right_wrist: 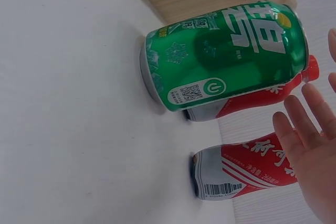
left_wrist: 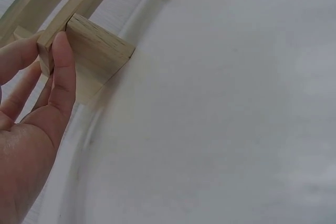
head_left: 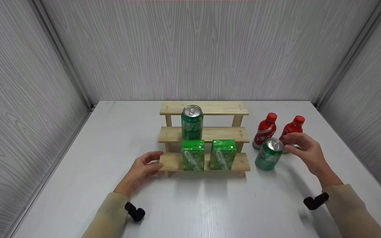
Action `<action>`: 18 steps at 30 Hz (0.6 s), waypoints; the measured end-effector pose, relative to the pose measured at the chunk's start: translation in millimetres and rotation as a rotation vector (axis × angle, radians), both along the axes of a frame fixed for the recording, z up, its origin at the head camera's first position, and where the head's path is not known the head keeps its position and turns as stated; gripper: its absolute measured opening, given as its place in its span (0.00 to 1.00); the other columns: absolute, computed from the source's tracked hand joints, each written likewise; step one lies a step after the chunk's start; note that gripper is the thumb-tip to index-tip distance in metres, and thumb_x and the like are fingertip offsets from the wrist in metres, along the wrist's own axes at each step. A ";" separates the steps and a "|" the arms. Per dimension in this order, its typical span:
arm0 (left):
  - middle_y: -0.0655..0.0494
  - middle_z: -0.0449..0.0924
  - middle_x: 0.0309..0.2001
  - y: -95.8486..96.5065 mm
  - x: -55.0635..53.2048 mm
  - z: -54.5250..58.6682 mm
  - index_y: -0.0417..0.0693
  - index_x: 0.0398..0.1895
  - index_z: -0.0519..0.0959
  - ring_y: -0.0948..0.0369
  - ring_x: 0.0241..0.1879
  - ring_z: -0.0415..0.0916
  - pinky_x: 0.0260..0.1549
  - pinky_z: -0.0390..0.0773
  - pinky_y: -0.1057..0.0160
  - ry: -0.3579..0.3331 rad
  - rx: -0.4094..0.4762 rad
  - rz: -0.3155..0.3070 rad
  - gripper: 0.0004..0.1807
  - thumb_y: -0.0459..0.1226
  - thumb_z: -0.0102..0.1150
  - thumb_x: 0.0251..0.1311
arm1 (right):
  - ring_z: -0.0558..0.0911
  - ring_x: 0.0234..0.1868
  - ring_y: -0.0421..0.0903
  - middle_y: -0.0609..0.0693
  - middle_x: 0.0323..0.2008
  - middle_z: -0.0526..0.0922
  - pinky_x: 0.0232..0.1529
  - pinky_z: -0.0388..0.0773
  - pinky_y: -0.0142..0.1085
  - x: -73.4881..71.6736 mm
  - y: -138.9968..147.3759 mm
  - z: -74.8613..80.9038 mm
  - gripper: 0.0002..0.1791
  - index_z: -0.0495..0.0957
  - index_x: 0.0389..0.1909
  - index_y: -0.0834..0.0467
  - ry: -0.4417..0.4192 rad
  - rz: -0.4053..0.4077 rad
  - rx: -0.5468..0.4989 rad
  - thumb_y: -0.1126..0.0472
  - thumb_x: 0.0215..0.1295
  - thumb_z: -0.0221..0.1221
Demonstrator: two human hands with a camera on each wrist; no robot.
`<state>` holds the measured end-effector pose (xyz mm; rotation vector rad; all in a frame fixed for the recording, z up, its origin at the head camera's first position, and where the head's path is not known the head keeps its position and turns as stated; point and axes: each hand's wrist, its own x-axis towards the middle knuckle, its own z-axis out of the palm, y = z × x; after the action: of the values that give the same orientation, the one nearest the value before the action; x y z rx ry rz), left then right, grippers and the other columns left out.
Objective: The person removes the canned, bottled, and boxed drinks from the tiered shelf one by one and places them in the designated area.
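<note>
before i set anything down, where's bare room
Bare: the top shelf, the middle shelf right of its Sprite can, the table left of the left hand and in front of the rack. Crowded: right of the rack, with another Sprite can, two red cola bottles and the right hand.

Pale grained panels (head_left: 190, 49) with grey corner strips (head_left: 61, 53) border the white tabletop (head_left: 94, 148).

Looks softly lit, with pale glare on the counter (head_left: 217, 205), blurred shadow by the right sleeve (head_left: 351, 206), and left wrist view distortion bowing the shelf (left_wrist: 86, 3).
</note>
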<state>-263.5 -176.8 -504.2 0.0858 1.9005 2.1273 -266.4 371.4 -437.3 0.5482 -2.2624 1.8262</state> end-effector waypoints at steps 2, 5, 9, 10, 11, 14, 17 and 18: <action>0.45 0.68 0.55 -0.4 0.7 0.4 0.44 0.59 0.70 0.54 0.45 0.74 0.38 0.77 0.61 -0.004 0.006 0.000 0.30 0.34 0.67 0.51 | 0.73 0.51 0.53 0.68 0.49 0.72 0.47 0.74 0.29 -0.8 -1.3 3.0 0.22 0.66 0.54 0.72 0.004 0.007 -0.019 0.71 0.60 0.59; 0.45 0.68 0.55 -1.1 1.7 0.8 0.45 0.59 0.70 0.53 0.46 0.73 0.39 0.77 0.60 -0.008 0.011 0.000 0.30 0.34 0.67 0.51 | 0.73 0.51 0.54 0.67 0.49 0.72 0.48 0.74 0.29 -1.0 -3.8 8.1 0.22 0.66 0.55 0.72 0.008 0.004 -0.037 0.71 0.61 0.58; 0.46 0.69 0.55 -1.8 3.0 1.3 0.46 0.58 0.71 0.53 0.47 0.73 0.40 0.77 0.59 -0.004 0.004 0.002 0.29 0.35 0.68 0.51 | 0.73 0.51 0.53 0.66 0.49 0.73 0.48 0.73 0.29 -1.4 -7.7 15.2 0.21 0.67 0.54 0.72 0.026 -0.010 -0.038 0.71 0.61 0.58; 0.46 0.69 0.55 -2.0 3.2 1.3 0.46 0.58 0.71 0.53 0.47 0.72 0.40 0.76 0.59 -0.002 0.004 0.002 0.29 0.35 0.68 0.51 | 0.74 0.51 0.52 0.66 0.49 0.73 0.48 0.73 0.29 -1.8 -8.8 16.9 0.21 0.67 0.54 0.72 0.032 -0.007 -0.039 0.71 0.61 0.58; 0.46 0.69 0.55 -2.1 3.2 1.2 0.46 0.58 0.71 0.52 0.47 0.72 0.40 0.76 0.59 0.001 0.003 0.003 0.29 0.35 0.68 0.50 | 0.74 0.50 0.52 0.67 0.49 0.72 0.49 0.73 0.29 -2.3 -9.8 18.6 0.21 0.67 0.54 0.72 0.038 -0.002 -0.041 0.71 0.61 0.58; 0.46 0.69 0.55 -1.6 3.1 0.7 0.45 0.58 0.71 0.52 0.47 0.73 0.40 0.77 0.59 -0.001 0.011 0.009 0.30 0.35 0.68 0.50 | 0.74 0.50 0.51 0.67 0.49 0.73 0.49 0.73 0.29 -4.0 -12.7 23.9 0.21 0.67 0.54 0.73 0.057 0.016 -0.049 0.72 0.61 0.58; 0.46 0.69 0.55 -0.1 2.2 -0.3 0.44 0.58 0.71 0.53 0.46 0.73 0.40 0.77 0.58 -0.008 0.024 0.018 0.30 0.34 0.68 0.50 | 0.75 0.50 0.51 0.63 0.49 0.75 0.49 0.72 0.28 -5.3 -14.5 29.2 0.20 0.67 0.54 0.73 0.077 0.034 -0.057 0.73 0.61 0.57; 0.46 0.69 0.55 0.5 1.8 -0.6 0.44 0.58 0.71 0.53 0.46 0.74 0.40 0.77 0.58 -0.013 0.033 0.022 0.30 0.34 0.68 0.50 | 0.75 0.50 0.51 0.62 0.49 0.76 0.49 0.73 0.28 -5.6 -14.9 30.8 0.20 0.67 0.54 0.73 0.087 0.041 -0.057 0.73 0.61 0.57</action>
<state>-261.7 -176.3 -504.8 0.0583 1.8679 2.1691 -272.0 356.6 -406.5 0.6560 -2.1518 1.8420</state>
